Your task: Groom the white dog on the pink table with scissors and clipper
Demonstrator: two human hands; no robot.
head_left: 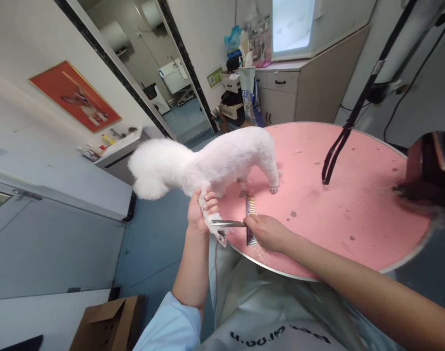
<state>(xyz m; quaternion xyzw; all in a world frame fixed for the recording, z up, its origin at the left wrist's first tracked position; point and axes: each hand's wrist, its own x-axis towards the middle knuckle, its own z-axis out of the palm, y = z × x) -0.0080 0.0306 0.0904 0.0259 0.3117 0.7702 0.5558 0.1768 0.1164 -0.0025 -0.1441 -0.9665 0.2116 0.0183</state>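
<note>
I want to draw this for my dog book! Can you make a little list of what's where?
Table: round, pink
Dog: fluffy, white, standing on table
Left hand: fingers wrapped round one leg
Right hand: holds scissors, tips at that leg
Comb: lies on table by right hand
Strap: black loop hanging over table

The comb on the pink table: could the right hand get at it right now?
Probably yes: the comb lies flat right by the right hand, partly under it, with nothing between. But that hand already holds scissors.
</note>
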